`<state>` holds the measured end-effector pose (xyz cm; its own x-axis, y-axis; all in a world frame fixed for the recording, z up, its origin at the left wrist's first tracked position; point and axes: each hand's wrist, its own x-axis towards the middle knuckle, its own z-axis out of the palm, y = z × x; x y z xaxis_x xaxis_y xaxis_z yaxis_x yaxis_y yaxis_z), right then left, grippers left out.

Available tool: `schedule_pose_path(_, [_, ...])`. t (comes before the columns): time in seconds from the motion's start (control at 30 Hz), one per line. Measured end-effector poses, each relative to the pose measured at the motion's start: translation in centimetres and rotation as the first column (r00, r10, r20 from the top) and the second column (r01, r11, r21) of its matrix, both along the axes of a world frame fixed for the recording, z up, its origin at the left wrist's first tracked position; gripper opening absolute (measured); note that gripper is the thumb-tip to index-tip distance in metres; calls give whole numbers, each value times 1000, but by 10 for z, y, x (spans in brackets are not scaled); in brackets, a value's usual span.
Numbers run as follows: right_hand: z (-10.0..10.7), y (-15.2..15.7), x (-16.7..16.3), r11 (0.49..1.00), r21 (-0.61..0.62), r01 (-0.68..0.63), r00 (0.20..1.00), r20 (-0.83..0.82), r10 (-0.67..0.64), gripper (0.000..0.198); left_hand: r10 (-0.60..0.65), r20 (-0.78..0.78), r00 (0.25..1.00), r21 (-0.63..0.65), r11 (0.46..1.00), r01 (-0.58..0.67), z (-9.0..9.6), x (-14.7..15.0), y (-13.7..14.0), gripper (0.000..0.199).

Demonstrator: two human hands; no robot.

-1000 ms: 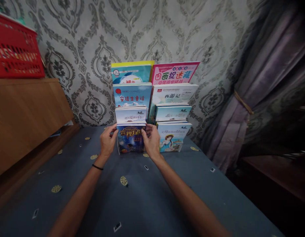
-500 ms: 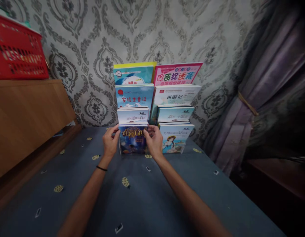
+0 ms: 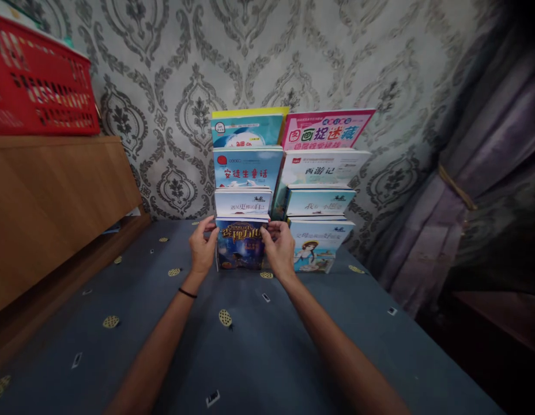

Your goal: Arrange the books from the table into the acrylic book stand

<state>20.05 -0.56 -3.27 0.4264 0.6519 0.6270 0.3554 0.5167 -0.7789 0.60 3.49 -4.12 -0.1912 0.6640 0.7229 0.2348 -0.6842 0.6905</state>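
Note:
A dark blue book (image 3: 241, 251) with golden lettering stands upright at the front of the left column of books. My left hand (image 3: 203, 245) pinches its upper left corner. At the upper right corner, my right hand (image 3: 278, 248) has thumb in front and fingers behind. Behind it rise a pale book (image 3: 242, 202), a blue book (image 3: 248, 167) and a teal book (image 3: 248, 129), in steps. In the right column, a book with a hatted figure (image 3: 313, 248) is in front, close to my right hand. A pink book (image 3: 326, 127) stands at the back.
The books stand on a grey-blue patterned cloth (image 3: 185, 346) against a papered wall (image 3: 172, 115). To the left is a wooden cabinet (image 3: 60, 202) with a red basket (image 3: 42, 86) on top. A tied curtain (image 3: 440, 202) hangs at the right.
The view has shifted a little, so everything sits slightly farther right. Both hands keep their places at the dark blue book's upper corners.

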Motion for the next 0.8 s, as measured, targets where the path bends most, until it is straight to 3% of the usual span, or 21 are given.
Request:
schedule_pose_path(0.17, [1, -1, -1, 999, 3, 34, 999, 41, -34, 25, -41, -2, 999, -15, 999, 41, 2, 1, -2, 18])
schedule_pose_path(0.33, [2, -2, -1, 997, 3, 72, 995, 68, -72, 25, -24, -29, 999, 16, 1000, 25, 5, 1, -6, 19])
schedule_pose_path(0.53, [1, -3, -2, 999, -8, 31, 998, 60, -31, 27, -22, -33, 999, -1, 1000, 22, 4, 0, -4, 18])
schedule_pose_path(0.7, [1, -5, -6, 1000, 23, 20, 998, 56, -21, 28, 10, -51, 999, -10, 1000, -11, 4, -2, -4, 34])
schedule_pose_path(0.8, [3, -7, -5, 999, 44, 17, 996, 87, -21, 31, 23, -119, 993, 35, 999, -19, 6, -4, -5, 34])
